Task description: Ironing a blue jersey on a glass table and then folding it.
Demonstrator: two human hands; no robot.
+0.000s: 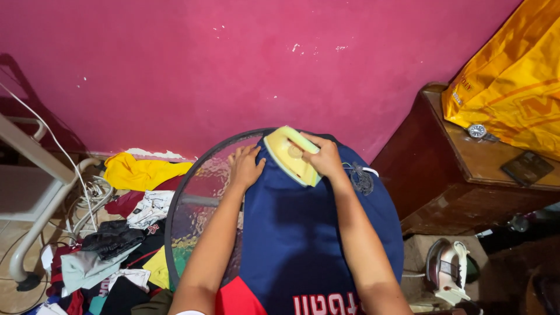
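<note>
Navy jersey (315, 233) spread over round glass tabletop (195, 192), against pink wall (233, 58). Right hand (324, 157) closed around pale yellow iron (290, 154) at garment's far end. Left hand (246, 166) flat, open, pinning fabric just beside iron. Risk: soleplate near left fingers, burn likely if pass drifts left. Glass under heat. Clothes heap (111, 245) on floor.

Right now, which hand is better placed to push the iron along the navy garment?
The right hand: it already grips the yellow iron on the navy garment. The left hand lies flat on the garment's edge, pinning it to the round glass table.
</note>
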